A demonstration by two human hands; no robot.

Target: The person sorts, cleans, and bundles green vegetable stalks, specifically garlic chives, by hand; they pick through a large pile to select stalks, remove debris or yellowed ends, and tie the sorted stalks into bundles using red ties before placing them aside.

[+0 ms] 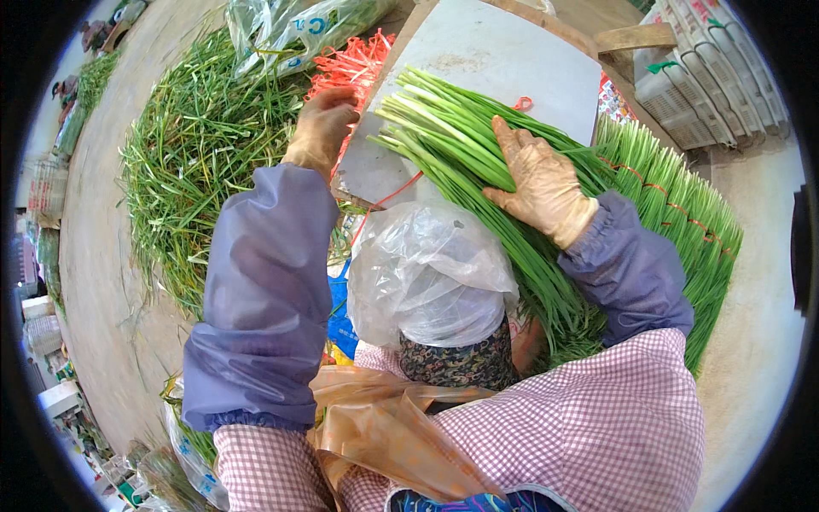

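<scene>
Using the flat, smooth white board (520, 51) as a base, I would hold the long green bunch (465, 145) across it, pale stalk ends (394, 109) level. From my station, the right hand (539, 175) rests spread over the bunch; light, even pressure should spare its slender, glossy stems. The left hand (325, 128) is at the thin red ties (358, 64); I cannot tell whether it pinches one.

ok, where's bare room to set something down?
Free: upper white board, above the green stalks and right of red ties; pale floor right of the tied bundles, below stacked crates. Crowded: board's lower right, under stalks and right hand; left of the board, left hand and leaf pile.
</scene>
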